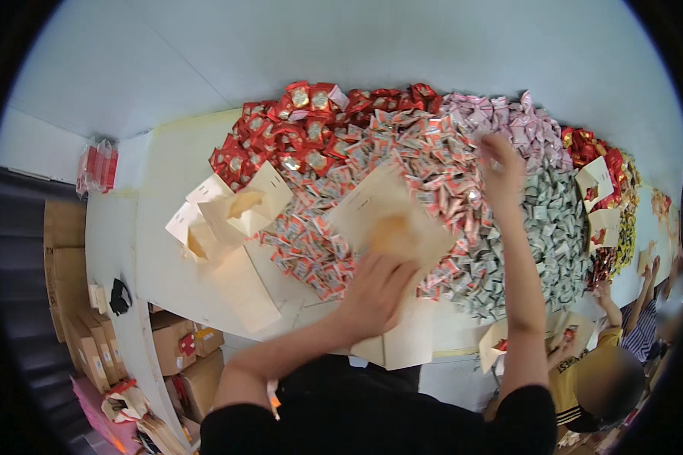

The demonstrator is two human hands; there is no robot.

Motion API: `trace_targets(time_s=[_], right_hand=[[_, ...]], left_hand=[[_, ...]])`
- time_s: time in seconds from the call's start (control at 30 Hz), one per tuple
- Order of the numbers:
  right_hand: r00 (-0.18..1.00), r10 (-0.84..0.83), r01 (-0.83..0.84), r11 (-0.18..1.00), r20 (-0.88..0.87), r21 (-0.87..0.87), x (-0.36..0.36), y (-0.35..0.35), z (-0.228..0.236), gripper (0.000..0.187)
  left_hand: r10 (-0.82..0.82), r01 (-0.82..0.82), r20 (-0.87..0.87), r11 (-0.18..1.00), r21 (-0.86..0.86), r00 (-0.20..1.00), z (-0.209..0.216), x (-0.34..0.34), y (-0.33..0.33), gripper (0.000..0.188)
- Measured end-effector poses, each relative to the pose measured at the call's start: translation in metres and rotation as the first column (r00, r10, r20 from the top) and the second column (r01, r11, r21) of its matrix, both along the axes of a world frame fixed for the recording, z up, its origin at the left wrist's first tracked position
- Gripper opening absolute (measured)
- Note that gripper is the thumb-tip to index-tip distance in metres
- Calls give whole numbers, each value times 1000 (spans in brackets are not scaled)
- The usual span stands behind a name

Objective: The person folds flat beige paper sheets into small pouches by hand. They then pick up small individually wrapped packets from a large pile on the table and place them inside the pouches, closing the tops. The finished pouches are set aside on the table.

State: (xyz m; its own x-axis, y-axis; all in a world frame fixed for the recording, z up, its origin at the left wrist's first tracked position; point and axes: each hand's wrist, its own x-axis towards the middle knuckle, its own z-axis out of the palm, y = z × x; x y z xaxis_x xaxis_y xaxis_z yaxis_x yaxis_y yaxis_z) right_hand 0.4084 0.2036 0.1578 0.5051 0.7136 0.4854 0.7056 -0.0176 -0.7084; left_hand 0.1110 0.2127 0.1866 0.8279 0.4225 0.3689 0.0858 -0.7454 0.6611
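In my left hand [378, 294] is a cream paper bag [425, 201], tilted over the heap and blurred, a tan patch on its face; the fingers close on its near edge. My right hand [502, 171] is above the candy pile where the orange-and-white wrapped candies [425, 144] meet the pink wrapped candies [508, 115]. Its fingers are bent and smeared by motion, so whether they hold a candy cannot be made out. Grey-green wrapped candies [555, 220] lie beneath my right forearm. Red wrapped candies [258, 140] are heaped at the far left.
More open cream bags [252, 199] stand on the table [167, 258] at left. A pale flat bag [408, 334] lies at the near edge. Co-workers [596, 379] handle bags at right, beside red and gold candies [618, 178]. Cardboard boxes [171, 341] sit below at left.
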Motion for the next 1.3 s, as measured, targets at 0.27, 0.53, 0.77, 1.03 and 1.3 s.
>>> trace_targets(time_s=[0.27, 0.53, 0.77, 1.03, 1.3], right_hand=[[676, 528, 135, 597, 514, -791, -31, 281, -120, 20], [884, 392, -4, 548, 253, -837, -84, 243, -80, 32], [925, 370, -108, 482, 90, -870, -93, 255, -88, 36], [396, 169, -333, 943, -902, 31, 55, 89, -31, 26], [870, -486, 460, 737, 86, -495, 182, -2, -86, 23]], left_hand=[[287, -374, -422, 917, -139, 860, -17, -160, -12, 34], [480, -548, -303, 812, -201, 823, -20, -191, 17, 31], [442, -490, -224, 833, -255, 869, -12, -157, 19, 23], [433, -476, -201, 825, -305, 879, -10, -133, 23, 35], [358, -438, -303, 862, -256, 883, -24, -110, 12, 40]])
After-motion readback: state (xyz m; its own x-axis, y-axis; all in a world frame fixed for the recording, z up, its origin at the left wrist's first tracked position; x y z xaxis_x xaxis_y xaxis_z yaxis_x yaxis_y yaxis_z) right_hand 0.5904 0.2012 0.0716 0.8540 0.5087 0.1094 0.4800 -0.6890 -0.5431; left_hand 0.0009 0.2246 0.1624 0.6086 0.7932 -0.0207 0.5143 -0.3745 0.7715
